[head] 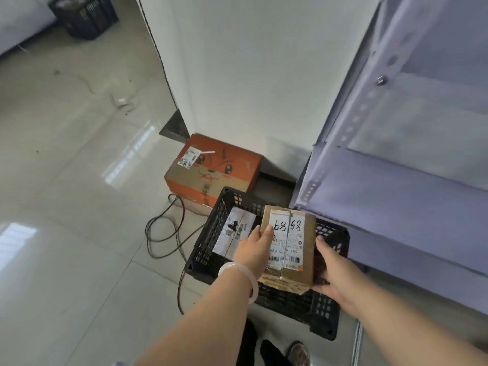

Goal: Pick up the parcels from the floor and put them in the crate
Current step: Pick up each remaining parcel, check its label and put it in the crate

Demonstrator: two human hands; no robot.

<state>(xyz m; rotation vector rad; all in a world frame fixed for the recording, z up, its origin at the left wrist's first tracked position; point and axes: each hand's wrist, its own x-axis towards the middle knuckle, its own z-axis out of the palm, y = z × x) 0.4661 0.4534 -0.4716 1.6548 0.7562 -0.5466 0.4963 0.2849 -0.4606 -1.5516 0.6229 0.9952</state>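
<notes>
Both hands hold a brown cardboard parcel (287, 247) above the black plastic crate (208, 249): the left hand (254, 249) grips its left edge, thumb on the white shipping label, and the right hand (332, 270) supports its right side and lower corner. A second parcel (233, 233), pale with a printed label, lies inside the crate at its left side. The crate rests on the tiled floor (79, 207), beside a grey metal shelf (396, 154). An orange carton (211, 167) sits behind the crate against the wall.
</notes>
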